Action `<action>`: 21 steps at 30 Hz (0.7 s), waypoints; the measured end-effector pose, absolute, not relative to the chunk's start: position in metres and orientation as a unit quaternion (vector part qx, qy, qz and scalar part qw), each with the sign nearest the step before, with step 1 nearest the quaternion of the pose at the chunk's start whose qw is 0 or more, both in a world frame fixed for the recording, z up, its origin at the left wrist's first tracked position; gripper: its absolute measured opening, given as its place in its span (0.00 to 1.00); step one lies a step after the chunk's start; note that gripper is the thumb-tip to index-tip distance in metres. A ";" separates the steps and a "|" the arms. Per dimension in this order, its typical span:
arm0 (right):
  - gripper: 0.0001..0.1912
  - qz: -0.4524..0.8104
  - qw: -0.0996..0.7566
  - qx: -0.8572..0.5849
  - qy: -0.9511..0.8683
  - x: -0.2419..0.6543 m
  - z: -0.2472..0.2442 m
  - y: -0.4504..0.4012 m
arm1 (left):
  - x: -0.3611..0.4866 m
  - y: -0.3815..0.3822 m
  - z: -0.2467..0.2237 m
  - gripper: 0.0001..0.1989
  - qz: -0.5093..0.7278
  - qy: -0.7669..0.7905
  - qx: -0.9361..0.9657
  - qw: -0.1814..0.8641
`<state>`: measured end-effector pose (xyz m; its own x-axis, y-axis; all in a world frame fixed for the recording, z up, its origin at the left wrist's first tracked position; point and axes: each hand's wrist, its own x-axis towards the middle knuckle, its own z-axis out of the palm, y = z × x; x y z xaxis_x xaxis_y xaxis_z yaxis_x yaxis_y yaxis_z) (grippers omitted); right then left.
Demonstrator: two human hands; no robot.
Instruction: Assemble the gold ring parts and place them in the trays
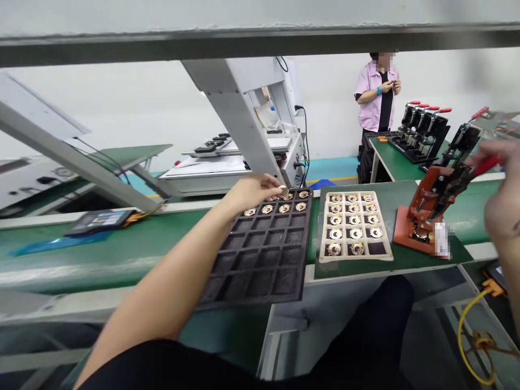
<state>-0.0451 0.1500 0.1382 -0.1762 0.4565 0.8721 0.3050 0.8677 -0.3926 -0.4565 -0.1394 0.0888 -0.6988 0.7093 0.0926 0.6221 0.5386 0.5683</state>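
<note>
My left hand (255,192) pinches a small round metal part (283,190) over the back rows of a black compartment tray (260,257). Several similar gold-coloured parts sit in that tray's two back rows; its nearer compartments hold none. Right of it lies a cream tray (325,222) with gold and dark round parts, its front right compartment without one. My right hand (501,179), blurred, is closed around the red handle (485,165) of an orange toggle press (418,206). A round part (421,233) rests in the press's base.
A grey beam (260,46) crosses overhead and a slanted post (239,119) rises behind the black tray. More red-handled presses (422,127) and a person in a pink shirt (371,97) are at the back right. A tablet-like device (101,221) lies left.
</note>
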 end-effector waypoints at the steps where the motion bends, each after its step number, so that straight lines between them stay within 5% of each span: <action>1: 0.29 0.068 0.615 -0.244 -0.747 -0.039 0.122 0.134 | -0.458 -0.143 0.081 0.20 0.269 0.877 0.389 0.089; 6: 0.14 0.135 0.587 -0.144 -0.785 -0.015 0.056 0.114 | -0.450 -0.133 0.032 0.14 0.222 0.869 0.427 0.118; 21: 0.16 0.263 0.403 -0.380 -0.790 0.107 -0.011 0.047 | -0.342 -0.068 -0.016 0.11 0.159 0.761 0.618 0.115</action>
